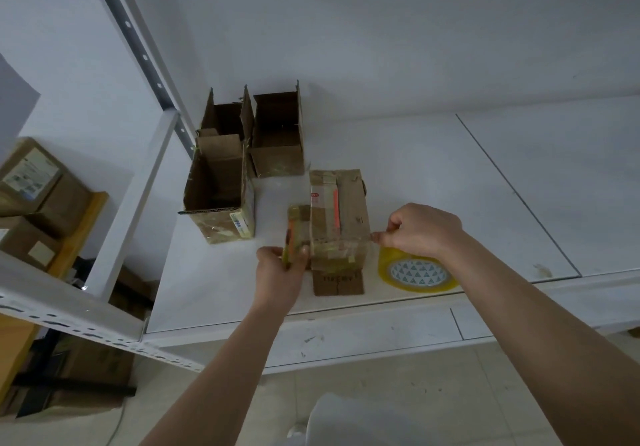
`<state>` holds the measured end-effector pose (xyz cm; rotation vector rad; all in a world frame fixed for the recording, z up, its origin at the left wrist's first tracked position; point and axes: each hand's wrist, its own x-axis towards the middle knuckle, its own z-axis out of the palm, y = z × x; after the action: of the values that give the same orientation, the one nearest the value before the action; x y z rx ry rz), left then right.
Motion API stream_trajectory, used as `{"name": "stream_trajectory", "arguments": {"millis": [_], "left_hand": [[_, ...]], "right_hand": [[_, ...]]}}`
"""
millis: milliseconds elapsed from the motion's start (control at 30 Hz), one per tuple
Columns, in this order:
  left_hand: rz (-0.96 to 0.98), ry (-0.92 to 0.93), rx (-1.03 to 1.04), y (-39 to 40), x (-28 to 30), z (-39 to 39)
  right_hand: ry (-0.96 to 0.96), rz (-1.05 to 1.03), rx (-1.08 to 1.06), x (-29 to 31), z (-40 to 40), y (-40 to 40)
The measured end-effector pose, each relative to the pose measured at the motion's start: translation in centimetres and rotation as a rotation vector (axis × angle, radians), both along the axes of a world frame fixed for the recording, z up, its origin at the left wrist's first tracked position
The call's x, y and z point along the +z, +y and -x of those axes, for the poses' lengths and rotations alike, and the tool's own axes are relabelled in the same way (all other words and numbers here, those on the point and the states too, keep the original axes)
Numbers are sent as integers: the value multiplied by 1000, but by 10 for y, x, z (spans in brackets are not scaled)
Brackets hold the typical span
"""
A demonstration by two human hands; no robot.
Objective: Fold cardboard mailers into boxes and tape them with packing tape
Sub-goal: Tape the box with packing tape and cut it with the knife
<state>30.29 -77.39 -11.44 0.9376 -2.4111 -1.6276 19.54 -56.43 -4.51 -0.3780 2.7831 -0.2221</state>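
While stacked cartons (31, 182) are sitting on a lower shelf at the far left, three open boxes (221, 186) are standing upright on the white tabletop (433, 182), the nearest one wearing a small printed label that is too blurred to read. Just right of them, the left hand (281, 265) is curling round a side flap of the closed box (337, 217) near the front edge, holding it up. That box is carrying a white sticker with a red mark and an orange stripe, none of it legible, and dark stamped letters on its front flap are too faint to make out. The right hand (420, 229) is pinching something at the box's right corner, probably a tape end, directly above the yellow tape roll (417, 270) lying flat beside the box. If the strip is pulled crooked or the flap is slipping from the left hand, the tape is likely wrinkling or sticking to itself.
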Motion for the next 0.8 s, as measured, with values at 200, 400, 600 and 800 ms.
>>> {"name": "stream_trajectory", "arguments": {"millis": [200,400,600,800], "left_hand": [[141,375,-354,-1,92,20],[-41,74,-781,40,104,59],[101,136,-815,31,66,68],[179,125,-902,28,65,65]], "right_hand": [[-32,12,-4,4,-1,1],[-122,122,2,9,0,8],[-273,376,-28,11,0,30],[-171,64,26,14,0,35]]}}
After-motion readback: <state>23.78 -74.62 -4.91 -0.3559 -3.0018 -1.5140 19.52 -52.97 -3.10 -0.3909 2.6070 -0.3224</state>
